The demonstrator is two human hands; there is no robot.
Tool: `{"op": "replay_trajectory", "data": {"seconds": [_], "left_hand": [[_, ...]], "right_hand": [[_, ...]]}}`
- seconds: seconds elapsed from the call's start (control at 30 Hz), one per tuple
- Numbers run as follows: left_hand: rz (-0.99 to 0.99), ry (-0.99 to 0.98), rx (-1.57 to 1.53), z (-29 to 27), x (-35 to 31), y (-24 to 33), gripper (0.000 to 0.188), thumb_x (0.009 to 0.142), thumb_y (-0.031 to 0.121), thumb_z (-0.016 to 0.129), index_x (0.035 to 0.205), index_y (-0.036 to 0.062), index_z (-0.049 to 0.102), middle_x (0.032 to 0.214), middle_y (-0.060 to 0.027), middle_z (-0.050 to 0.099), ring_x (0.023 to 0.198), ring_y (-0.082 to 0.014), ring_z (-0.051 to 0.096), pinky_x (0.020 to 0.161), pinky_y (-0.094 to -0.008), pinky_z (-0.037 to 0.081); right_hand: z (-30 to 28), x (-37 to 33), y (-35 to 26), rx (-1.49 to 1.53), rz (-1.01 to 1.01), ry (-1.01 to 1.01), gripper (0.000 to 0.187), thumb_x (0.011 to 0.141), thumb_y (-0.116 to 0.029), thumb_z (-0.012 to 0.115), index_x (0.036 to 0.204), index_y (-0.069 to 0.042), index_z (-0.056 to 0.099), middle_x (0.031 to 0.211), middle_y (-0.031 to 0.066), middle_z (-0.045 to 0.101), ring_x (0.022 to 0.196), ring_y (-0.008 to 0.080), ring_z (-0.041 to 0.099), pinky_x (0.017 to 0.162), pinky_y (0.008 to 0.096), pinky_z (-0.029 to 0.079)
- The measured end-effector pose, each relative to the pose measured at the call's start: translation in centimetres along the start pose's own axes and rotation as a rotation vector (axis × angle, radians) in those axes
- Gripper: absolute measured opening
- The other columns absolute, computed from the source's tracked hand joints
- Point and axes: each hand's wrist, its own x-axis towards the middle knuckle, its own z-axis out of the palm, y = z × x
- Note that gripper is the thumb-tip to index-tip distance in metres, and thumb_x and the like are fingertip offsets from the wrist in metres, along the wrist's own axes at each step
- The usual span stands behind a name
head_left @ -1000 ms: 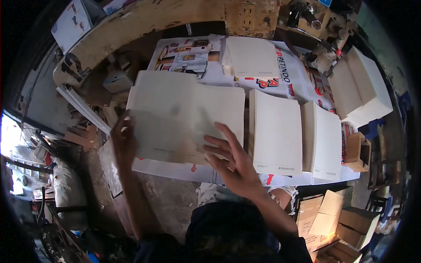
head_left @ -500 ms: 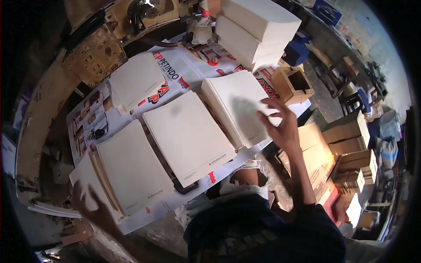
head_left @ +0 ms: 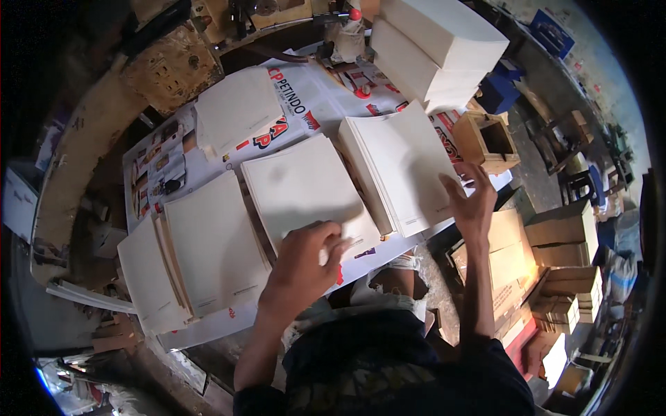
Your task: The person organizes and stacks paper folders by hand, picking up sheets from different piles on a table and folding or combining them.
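Several stacks of off-white printed sheets lie in a row across the table. My right hand (head_left: 473,201) is at the right edge of the rightmost paper stack (head_left: 399,163), thumb on top and fingers curled round the edge of its top sheet. That sheet sits slightly askew, with a far corner raised. My left hand (head_left: 305,263) hovers at the near edge of the middle paper stack (head_left: 298,184), fingers loosely bent and apart, with nothing visible in them. Left of it lie another paper stack (head_left: 211,239) and the leftmost paper stack (head_left: 149,277).
A printed banner (head_left: 312,90) covers the table. Loose sheets (head_left: 239,107) lie at its far left. Tall paper blocks (head_left: 437,52) and an open wooden box (head_left: 485,139) stand at the far right. A bottle with a red cap (head_left: 349,38) is at the back; cardboard boxes (head_left: 510,253) are right.
My left hand has moved right, from the leftmost stack to the middle stack's near edge. My right hand has closed on the rightmost stack's top sheet, which has turned slightly. The view has shifted.
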Motion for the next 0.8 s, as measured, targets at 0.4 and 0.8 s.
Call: {"op": "replay_trajectory", "data": {"seconds": [0.4, 0.8], "left_hand": [[-0.283, 0.366, -0.733, -2.9, -3.2, -0.3, 0.021, 0.085, 0.004, 0.068, 0.1, -0.0104, 0.064, 0.088, -0.0127, 0.068, 0.078, -0.0154, 0.067, 0.067, -0.0271, 0.059], [-0.162, 0.18, -0.025, -8.8, -7.5, -3.4, 0.051, 0.066, 0.025, 0.084, 0.103, 0.0033, 0.057, 0.107, -0.0108, 0.059, 0.103, -0.0243, 0.057, 0.085, -0.0382, 0.049]], "right_hand": [[-2.6, 0.2, -2.7, 0.905, 0.37, -0.019, 0.05, 0.091, -0.012, 0.061, 0.135, 0.005, 0.046, 0.112, 0.0113, 0.064, 0.103, 0.0144, 0.058, 0.091, 0.0277, 0.045], [4.2, -4.0, -7.9, 0.801, 0.087, -0.518, 0.041, 0.094, -0.001, 0.052, 0.133, 0.002, 0.042, 0.112, 0.0129, 0.057, 0.105, 0.0125, 0.053, 0.092, 0.0258, 0.042]]}}
